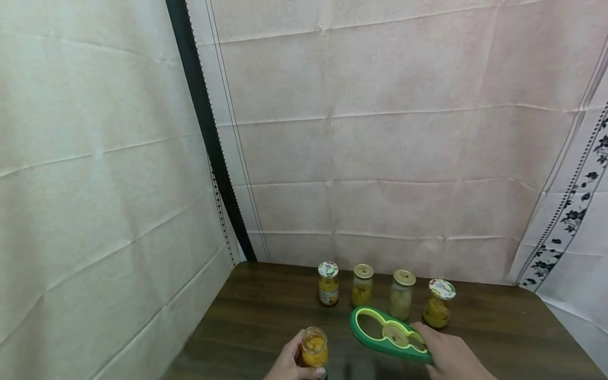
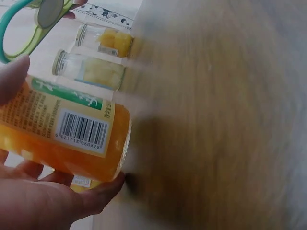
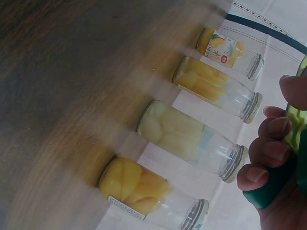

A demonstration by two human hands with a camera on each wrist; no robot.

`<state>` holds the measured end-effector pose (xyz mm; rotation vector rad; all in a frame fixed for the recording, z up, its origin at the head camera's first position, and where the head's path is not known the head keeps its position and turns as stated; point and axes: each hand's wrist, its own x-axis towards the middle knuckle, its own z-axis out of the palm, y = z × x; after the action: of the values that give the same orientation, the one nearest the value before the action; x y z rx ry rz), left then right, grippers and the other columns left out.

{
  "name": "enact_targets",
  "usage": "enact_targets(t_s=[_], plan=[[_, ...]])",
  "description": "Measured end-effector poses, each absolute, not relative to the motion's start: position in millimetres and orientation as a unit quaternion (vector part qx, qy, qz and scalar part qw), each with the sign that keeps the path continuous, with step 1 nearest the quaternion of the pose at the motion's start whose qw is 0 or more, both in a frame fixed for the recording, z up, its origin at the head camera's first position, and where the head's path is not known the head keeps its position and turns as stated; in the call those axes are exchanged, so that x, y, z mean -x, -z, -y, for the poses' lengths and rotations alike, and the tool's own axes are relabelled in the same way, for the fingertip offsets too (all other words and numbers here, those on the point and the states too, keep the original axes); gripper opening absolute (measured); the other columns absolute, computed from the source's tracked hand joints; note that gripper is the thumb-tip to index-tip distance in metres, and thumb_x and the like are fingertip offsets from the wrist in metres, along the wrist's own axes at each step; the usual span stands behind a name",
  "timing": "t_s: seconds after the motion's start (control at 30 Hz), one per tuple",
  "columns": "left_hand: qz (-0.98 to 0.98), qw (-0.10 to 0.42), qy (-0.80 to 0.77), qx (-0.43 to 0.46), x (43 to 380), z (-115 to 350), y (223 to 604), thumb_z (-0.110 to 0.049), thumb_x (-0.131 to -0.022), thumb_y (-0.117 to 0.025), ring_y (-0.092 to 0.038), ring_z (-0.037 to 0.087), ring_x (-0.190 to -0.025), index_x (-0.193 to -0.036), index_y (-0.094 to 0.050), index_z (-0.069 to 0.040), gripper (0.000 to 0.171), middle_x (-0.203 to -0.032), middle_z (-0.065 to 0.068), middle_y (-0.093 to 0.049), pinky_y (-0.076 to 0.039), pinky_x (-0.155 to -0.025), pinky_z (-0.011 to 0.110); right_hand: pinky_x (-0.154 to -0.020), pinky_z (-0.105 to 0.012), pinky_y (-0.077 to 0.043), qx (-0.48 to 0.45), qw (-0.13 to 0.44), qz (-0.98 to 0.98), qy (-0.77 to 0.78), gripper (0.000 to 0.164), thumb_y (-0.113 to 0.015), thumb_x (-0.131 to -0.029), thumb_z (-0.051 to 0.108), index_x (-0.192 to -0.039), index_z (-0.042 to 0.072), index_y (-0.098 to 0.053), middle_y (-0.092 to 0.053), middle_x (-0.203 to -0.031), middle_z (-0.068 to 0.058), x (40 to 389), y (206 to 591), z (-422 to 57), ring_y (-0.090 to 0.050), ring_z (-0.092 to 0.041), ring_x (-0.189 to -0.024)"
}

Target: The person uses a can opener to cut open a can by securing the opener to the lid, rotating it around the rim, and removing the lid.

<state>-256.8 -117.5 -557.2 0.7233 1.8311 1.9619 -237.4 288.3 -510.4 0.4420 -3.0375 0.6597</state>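
My left hand (image 1: 293, 359) grips a lidless glass jar (image 1: 315, 345) of yellow-orange fruit, its mouth facing up. The left wrist view shows the jar's label with a barcode (image 2: 82, 132), and the fingers curled round the glass. To the right, my right hand (image 1: 448, 351) holds one end of a green multi-ring jar opener (image 1: 380, 345) above the table. A round gold lid (image 1: 394, 334) sits in one of the opener's rings. In the right wrist view the fingers (image 3: 276, 151) wrap the green handle, and most of the opener is out of frame.
Along the back of the dark wooden table (image 1: 266, 295) stand several lidded jars: a small labelled jar (image 1: 329, 285), a yellow-fruit jar (image 1: 363, 287), a pale-fruit jar (image 1: 401, 295) and another yellow-fruit jar (image 1: 438, 305). Cloth curtains (image 1: 380, 158) hang behind and at the sides.
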Motion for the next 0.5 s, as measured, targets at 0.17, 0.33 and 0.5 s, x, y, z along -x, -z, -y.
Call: enact_targets(t_s=[0.17,0.33,0.5], plan=[[-0.693,0.158,-0.677,-0.19,262.7,121.7,550.9,-0.01,-0.092,-0.085,-0.068,0.022,-0.122,-0.149,-0.05,-0.006,0.067,-0.137,0.014,-0.067,-0.057,-0.106,0.045,-0.064,-0.029,-0.045,-0.14,0.001,0.97,-0.198,0.058,-0.084,-0.081,0.006,-0.134,0.02,-0.063,-0.065,-0.096,0.013,234.3,505.5,-286.3,-0.049,-0.003,-0.074],[-0.709,0.129,-0.673,-0.168,270.5,126.4,551.2,-0.009,-0.093,-0.083,-0.067,0.027,-0.124,-0.152,-0.046,-0.004,0.07,-0.142,0.025,-0.063,-0.057,-0.105,0.049,-0.067,-0.027,-0.048,-0.106,-0.011,0.977,-0.185,0.059,-0.086,-0.08,0.006,-0.133,0.018,-0.064,-0.067,-0.099,0.012,225.6,491.0,-275.6,-0.051,-0.004,-0.076],[-0.733,0.091,-0.657,-0.151,277.3,129.9,551.2,-0.004,-0.091,-0.083,-0.063,0.036,-0.133,-0.152,-0.044,-0.003,0.073,-0.145,0.02,-0.063,-0.053,-0.111,0.059,-0.067,-0.028,-0.048,-0.103,-0.011,0.977,-0.184,0.06,-0.087,-0.079,0.006,-0.133,0.019,-0.064,-0.066,-0.098,0.013,226.5,494.0,-278.3,-0.051,-0.003,-0.076]])
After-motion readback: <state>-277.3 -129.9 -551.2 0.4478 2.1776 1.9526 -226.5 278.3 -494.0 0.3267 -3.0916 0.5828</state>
